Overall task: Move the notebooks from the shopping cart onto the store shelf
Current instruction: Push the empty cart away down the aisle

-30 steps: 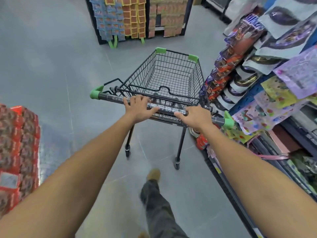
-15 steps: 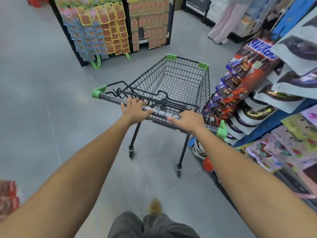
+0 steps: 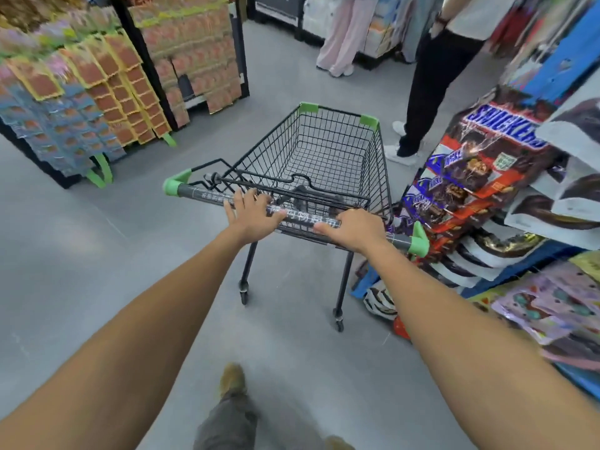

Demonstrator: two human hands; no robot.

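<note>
A black wire shopping cart (image 3: 337, 111) with green plastic corner caps is seen on the grey smooth floor (image 3: 81, 254), in the middle of the view. Its grey handle bar (image 3: 201, 192), printed with white characters, is held by 2 bare hands. The left hand (image 3: 253, 214) is placed near the middle of the bar: the fingers are laid over the top, only lightly bent, and the thumb is stretched along the near side. The right hand (image 3: 354, 230) is placed more to the right, just before the green end cap; its fingers are curled over the bar and the thumb is pressed against the near side.

Through the wire basket only the floor is seen. The cart is standing just beside the blue-edged store shelf (image 3: 526, 261) on the right, where big brown Snickers bags (image 3: 496, 138) are stacked. Lower on this shelf, flat pastel patterned packs (image 3: 558, 303) are lying; whether these are notebooks cannot be told.

On the left, a black display rack (image 3: 97, 92) full of small orange and blue packets is standing. Ahead of the cart, black trousers (image 3: 435, 76) and pale pink trousers (image 3: 341, 37) of 2 people are visible.
</note>
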